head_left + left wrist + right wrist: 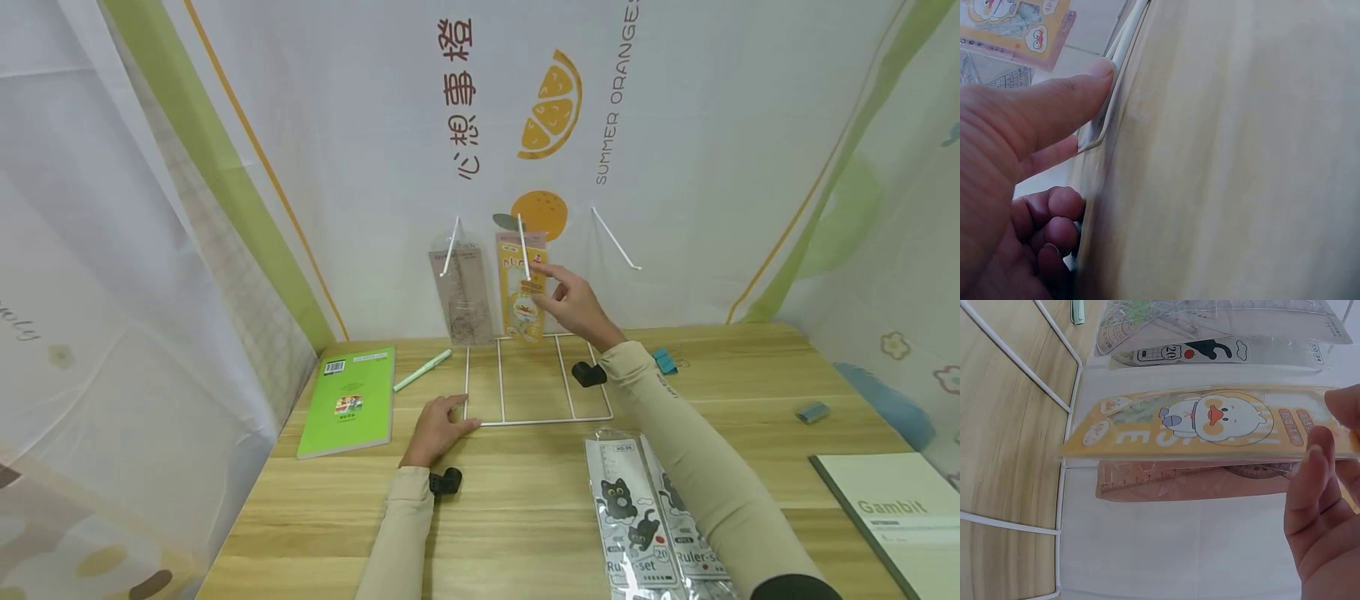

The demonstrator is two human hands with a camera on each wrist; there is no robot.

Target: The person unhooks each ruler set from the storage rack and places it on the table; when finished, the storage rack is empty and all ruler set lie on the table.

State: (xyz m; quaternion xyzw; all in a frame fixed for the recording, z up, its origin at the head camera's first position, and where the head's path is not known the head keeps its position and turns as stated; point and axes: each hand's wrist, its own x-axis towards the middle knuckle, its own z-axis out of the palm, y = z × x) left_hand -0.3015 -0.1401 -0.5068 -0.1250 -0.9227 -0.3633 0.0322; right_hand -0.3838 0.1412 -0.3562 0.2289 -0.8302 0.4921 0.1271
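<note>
My right hand (564, 296) is raised at the back of the table and pinches the top of a yellow cartoon ruler pack (522, 292) that hangs on a white hook (523, 246) of a white wire rack (536, 421). The right wrist view shows the yellow pack (1210, 422) with a duck picture, held at its end by my fingers (1319, 481). My left hand (438, 427) rests on the table and holds the rack's front left corner. In the left wrist view the thumb (1066, 100) presses the wire rack (1116, 75), with the other fingers curled below.
A brownish ruler pack (461, 292) hangs on the left hook; the right hook (615, 237) is bare. Also on the table are a green notebook (348, 400), a green pen (422, 370), black clips (588, 373), cat ruler-set packs (645, 517), teal clips (664, 360) and a Gambit notebook (900, 508).
</note>
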